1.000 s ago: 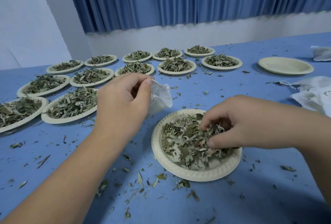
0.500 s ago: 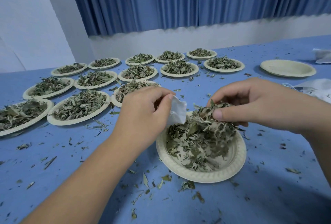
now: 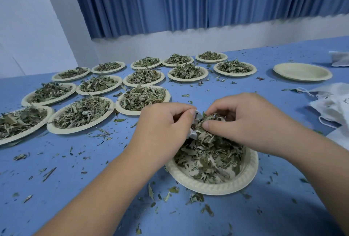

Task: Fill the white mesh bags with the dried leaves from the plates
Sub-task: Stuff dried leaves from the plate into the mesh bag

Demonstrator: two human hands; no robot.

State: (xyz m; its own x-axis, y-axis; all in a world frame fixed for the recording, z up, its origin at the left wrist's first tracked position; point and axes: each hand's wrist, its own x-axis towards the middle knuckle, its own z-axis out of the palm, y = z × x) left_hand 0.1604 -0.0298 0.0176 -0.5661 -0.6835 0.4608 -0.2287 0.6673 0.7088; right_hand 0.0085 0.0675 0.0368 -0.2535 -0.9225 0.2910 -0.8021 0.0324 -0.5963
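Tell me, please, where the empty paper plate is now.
In the head view, the empty paper plate lies far right on the blue table, right of the nearest leaf-filled plate and behind the pile of white mesh bags.

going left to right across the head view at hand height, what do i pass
round cream paper plate of dried leaves at the left edge, second heaped paper plate, left hand, small white mesh bag it pinches, right hand gripping a clump of dried leaves, pile of white mesh bags
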